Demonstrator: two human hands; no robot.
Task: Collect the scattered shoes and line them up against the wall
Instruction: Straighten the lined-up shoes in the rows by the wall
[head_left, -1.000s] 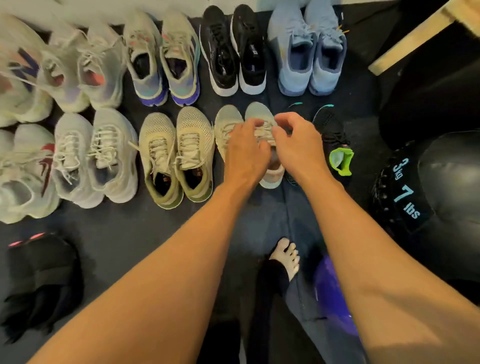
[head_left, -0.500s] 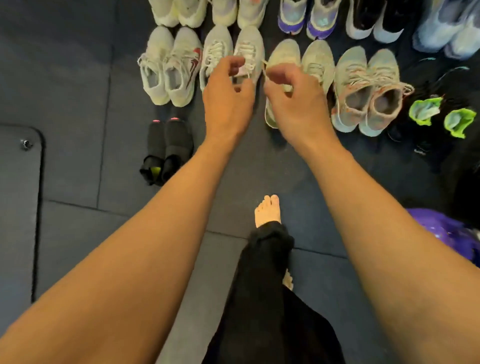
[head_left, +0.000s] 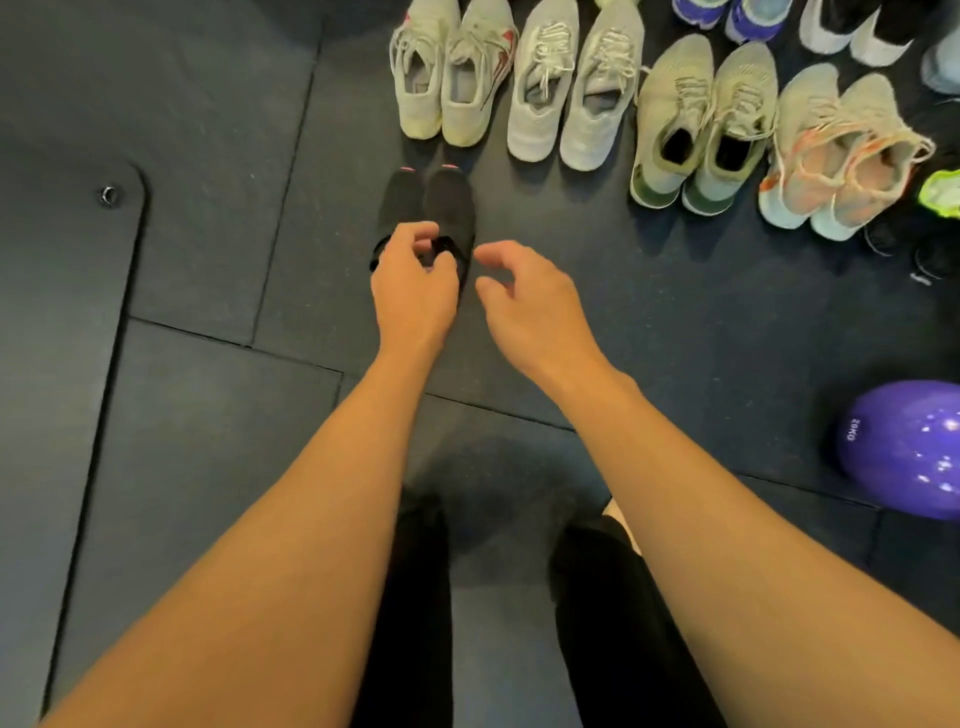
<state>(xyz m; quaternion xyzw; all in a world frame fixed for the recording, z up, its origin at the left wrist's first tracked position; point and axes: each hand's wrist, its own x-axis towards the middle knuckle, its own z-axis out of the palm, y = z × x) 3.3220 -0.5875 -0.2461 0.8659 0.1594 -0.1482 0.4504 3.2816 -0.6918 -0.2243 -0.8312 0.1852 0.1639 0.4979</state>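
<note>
The black pair (head_left: 426, 202) stands alone on the dark floor (head_left: 208, 260), one step nearer to the person than the other shoes. Its two shoes touch side by side. Their long axis runs from 6 to 12 o'clock, with the pink-tipped toes at 12 and the heel openings at 6, toward the person.

The left hand (head_left: 415, 291) is directly at these heels. Its fingers and thumb curl around the inner heel edges, so it appears to pinch both shoes together, though the dark fabric makes the exact contact hard to see. The right hand (head_left: 530, 301) is just beside the heels, at their 3 o'clock, with loosely curled fingers and nothing inside. From it the pair lies at about 10 o'clock.

The left hand is therefore the nearer one, and I judge that it does the carrying. At 12 o'clock of the black pair stands the white pair with red marks (head_left: 452, 73). From there the row goes toward 2 o'clock with the pale grey pair (head_left: 571, 88), the olive pair (head_left: 701, 124) and the peach pair (head_left: 841, 150). The wall is not in view. The white pair is the last one on the 9 o'clock side, so the black pair probably must go forward and leftward to stand beside it, with its toes kept at 12.
</note>
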